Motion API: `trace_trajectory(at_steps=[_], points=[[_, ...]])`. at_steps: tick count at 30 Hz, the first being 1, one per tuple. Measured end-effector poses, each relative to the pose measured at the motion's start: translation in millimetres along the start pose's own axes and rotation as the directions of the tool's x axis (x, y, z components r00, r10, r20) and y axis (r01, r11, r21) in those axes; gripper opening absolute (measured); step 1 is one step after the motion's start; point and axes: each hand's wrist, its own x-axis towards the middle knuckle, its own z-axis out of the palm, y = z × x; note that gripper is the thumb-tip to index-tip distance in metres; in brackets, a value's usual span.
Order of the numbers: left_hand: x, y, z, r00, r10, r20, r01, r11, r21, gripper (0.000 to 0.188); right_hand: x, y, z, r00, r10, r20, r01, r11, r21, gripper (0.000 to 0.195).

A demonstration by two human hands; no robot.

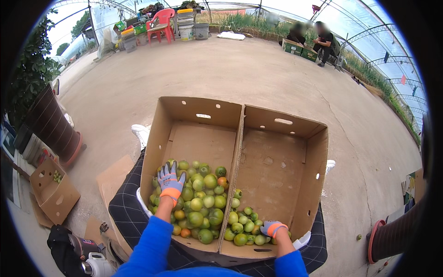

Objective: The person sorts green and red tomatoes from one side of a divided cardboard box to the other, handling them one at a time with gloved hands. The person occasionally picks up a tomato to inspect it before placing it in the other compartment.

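Observation:
Two cardboard boxes stand side by side before me, with their near ends over my lap. Many green tomatoes [196, 204], a few turning orange, fill the near half of the left box [204, 138]. My left hand [171, 180], in a grey and orange work glove, rests on that pile with its fingers apart. The right box [270, 166] has fewer, mostly smaller green tomatoes [244, 225] along its near end. My right hand [273, 228], gloved alike, reaches low among these near the right wall. Its fingertips are hidden, so whether it grips a tomato I cannot tell.
A smaller cardboard box [55, 197] with green fruit sits left, by a brown pot [55, 124]. A white jug [98, 264] stands near my left side. Another brown pot [398, 235] is at right. Far off are a red chair [162, 24] and two seated people [323, 41].

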Motion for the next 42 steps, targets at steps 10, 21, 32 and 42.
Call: trace_trajectory(at_steps=[10, 21, 32, 42], points=[[-84, 116, -25, 0.866, 0.489, -0.105, -0.494, 0.803, -0.335, 0.058, -34, -26, -1, 0.997, -0.033, -0.064, 0.027, 0.996, -0.089, 0.058], [-94, 111, -19, 0.86, 0.48, -0.173, -0.503, 0.741, -0.444, 0.055, -26, -27, -1, 0.956, 0.062, -0.288, -0.048, 0.997, 0.055, 0.05], [-128, 154, -77, 0.482, 0.823, -0.299, -0.797, 0.27, -0.54, 0.065, -79, -30, -16, 0.641, -0.638, -0.426, 0.509, -0.061, 0.858, 0.03], [-36, 74, -85, 0.941, 0.216, -0.261, -0.321, 0.817, -0.479, 0.052, -45, -16, 10, 0.935, 0.096, -0.341, -0.106, 0.994, -0.012, 0.05]])
